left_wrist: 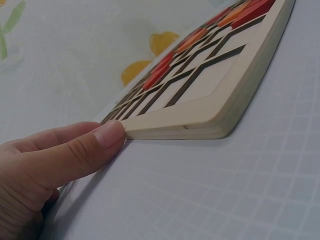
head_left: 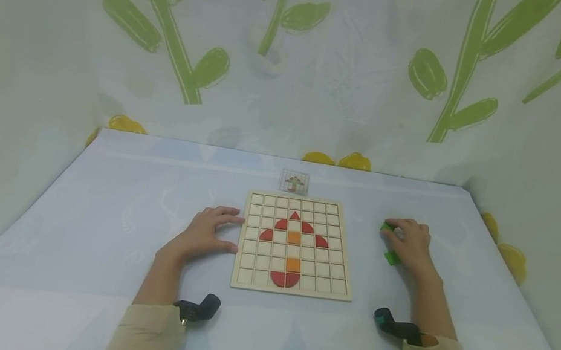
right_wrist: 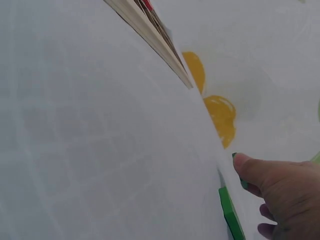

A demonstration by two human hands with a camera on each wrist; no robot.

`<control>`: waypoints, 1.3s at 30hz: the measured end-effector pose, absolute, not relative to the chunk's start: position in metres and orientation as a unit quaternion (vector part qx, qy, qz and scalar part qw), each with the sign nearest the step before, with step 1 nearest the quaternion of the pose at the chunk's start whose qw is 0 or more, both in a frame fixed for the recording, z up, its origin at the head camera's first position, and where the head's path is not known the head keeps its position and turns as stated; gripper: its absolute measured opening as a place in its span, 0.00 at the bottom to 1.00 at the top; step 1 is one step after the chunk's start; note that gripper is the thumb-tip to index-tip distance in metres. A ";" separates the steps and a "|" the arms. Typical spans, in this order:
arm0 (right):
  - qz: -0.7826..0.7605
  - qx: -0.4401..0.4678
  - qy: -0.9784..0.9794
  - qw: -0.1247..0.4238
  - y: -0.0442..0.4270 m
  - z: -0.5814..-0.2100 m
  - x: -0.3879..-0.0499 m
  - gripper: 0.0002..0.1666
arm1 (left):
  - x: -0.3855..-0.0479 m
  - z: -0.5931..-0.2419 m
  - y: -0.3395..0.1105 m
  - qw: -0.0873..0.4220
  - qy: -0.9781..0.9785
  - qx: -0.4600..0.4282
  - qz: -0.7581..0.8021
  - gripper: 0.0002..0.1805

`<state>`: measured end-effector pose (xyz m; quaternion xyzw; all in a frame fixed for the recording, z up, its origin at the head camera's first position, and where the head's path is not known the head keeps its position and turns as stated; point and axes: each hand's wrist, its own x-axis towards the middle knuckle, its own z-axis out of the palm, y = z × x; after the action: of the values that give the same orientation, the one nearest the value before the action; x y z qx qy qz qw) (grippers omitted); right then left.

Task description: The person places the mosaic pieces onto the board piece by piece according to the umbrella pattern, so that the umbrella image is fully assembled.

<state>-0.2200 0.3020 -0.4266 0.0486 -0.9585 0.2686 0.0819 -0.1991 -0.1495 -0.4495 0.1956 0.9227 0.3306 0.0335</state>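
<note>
A wooden grid board (head_left: 323,269) lies flat on the table, bearing several red pieces (head_left: 278,279), some rounded and one triangular, and two orange squares (head_left: 294,238). My left hand (head_left: 205,230) rests at the board's left side, thumb and fingers spread; in the left wrist view the thumb (left_wrist: 109,134) touches the board's edge. To the right of the board, my right hand (head_left: 409,244) pinches a small green piece (head_left: 387,227) between thumb and fingers. Another green piece (head_left: 391,258) lies on the table just below that hand, also visible in the right wrist view (right_wrist: 230,212).
Behind the board lies a small patterned card (head_left: 294,182) showing a similar figure. The white table (head_left: 84,229) meets a wall (head_left: 354,58) printed with plants at its back edge. A black wrist camera (head_left: 199,308) sits on the left wrist, another (head_left: 396,327) on the right.
</note>
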 end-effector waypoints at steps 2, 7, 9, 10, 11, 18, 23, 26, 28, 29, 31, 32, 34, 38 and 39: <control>0.278 0.050 -0.956 0.078 0.298 -0.423 -0.220 0.21 | -0.199 -0.449 -0.150 0.032 0.922 0.197 0.332 0.35; 0.295 0.047 -0.951 0.085 0.290 -0.418 -0.219 0.21 | -0.199 -0.449 -0.149 0.035 0.920 0.195 0.337 0.35; 0.300 0.061 -0.947 0.097 0.287 -0.417 -0.220 0.20 | -0.199 -0.450 -0.149 0.038 0.921 0.194 0.336 0.35; 0.302 0.073 -0.945 0.106 0.286 -0.417 -0.221 0.19 | -0.199 -0.449 -0.149 0.040 0.920 0.192 0.338 0.35; 0.303 0.086 -0.942 0.116 0.284 -0.417 -0.222 0.19 | -0.199 -0.449 -0.148 0.042 0.920 0.190 0.340 0.35; 0.301 0.166 -0.920 0.190 0.271 -0.421 -0.231 0.16 | -0.198 -0.447 -0.149 0.033 0.919 0.194 0.341 0.35; 0.305 0.167 -0.920 0.184 0.257 -0.419 -0.231 0.16 | -0.199 -0.447 -0.149 0.032 0.918 0.197 0.343 0.35; 0.307 0.155 -0.925 0.164 0.247 -0.417 -0.230 0.17 | -0.199 -0.448 -0.150 0.032 0.919 0.197 0.341 0.35; 0.310 0.157 -0.925 0.156 0.240 -0.417 -0.231 0.17 | -0.198 -0.447 -0.150 0.034 0.918 0.197 0.341 0.35; 0.310 0.158 -0.925 0.151 0.236 -0.417 -0.231 0.17 | -0.198 -0.447 -0.150 0.035 0.918 0.195 0.343 0.35; 0.311 0.162 -0.925 0.147 0.228 -0.416 -0.231 0.17 | -0.198 -0.447 -0.150 0.036 0.917 0.193 0.346 0.35; 0.312 0.166 -0.924 0.145 0.225 -0.416 -0.231 0.17 | -0.197 -0.447 -0.151 0.038 0.917 0.192 0.348 0.35; 0.315 0.170 -0.924 0.138 0.219 -0.416 -0.231 0.17 | -0.197 -0.447 -0.151 0.037 0.918 0.192 0.346 0.35; 0.319 0.190 -0.917 0.145 0.210 -0.418 -0.232 0.17 | -0.197 -0.448 -0.151 0.037 0.917 0.192 0.348 0.35; 0.319 0.198 -0.915 0.150 0.208 -0.419 -0.233 0.18 | -0.197 -0.448 -0.150 0.037 0.917 0.192 0.349 0.35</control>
<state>-0.2326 0.2078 -0.4187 0.1977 -0.9146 0.3193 0.1499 -0.1975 -0.1504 -0.4478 0.1922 0.9166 0.3485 0.0368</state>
